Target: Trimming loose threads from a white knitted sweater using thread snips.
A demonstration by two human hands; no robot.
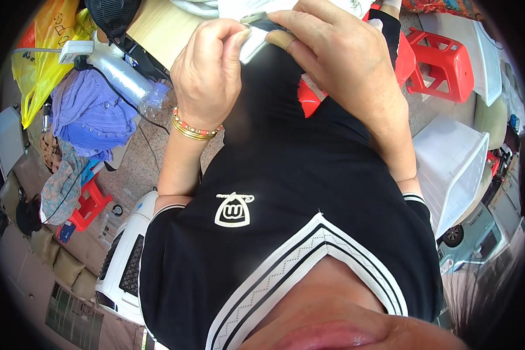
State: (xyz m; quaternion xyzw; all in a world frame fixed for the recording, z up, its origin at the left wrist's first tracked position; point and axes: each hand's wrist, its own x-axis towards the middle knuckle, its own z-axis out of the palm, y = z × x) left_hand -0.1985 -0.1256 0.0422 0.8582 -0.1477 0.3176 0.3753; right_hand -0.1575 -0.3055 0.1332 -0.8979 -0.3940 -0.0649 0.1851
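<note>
A pale wooden surface (168, 34) shows at 11 o'clock, with white cloth (193, 6) over its far edge, and below it runs a speckled grey floor (139, 153). The room is crowded on both sides: a red plastic stool (458, 65) stands at 2 o'clock, and another red stool (93, 204) sits near 9 o'clock beside a patterned cloth (63, 189). A large white rounded body with black panels (139, 233) fills 8 o'clock, and a pale teal vehicle (478, 236) with 1 wheel in sight lies between 3 and 4 o'clock. Of the containers, a translucent plastic bin (446, 169) lies at 3 o'clock and a whitish tub (484, 64) at 2 o'clock; what either holds, I cannot tell. A yellow plastic bag (52, 35) is at 10 o'clock, its contents hidden, with a white power strip (76, 50) in front and purple clothing (93, 114) heaped just below. At 12 o'clock, near the surface, is a small white piece (252, 45) — its kind is unclear — between the 2 hands: the left hand (207, 70) is curled, pinching it between thumb and forefinger, while the right hand (350, 67) is half closed, thumb and fingertips at its other side.
</note>
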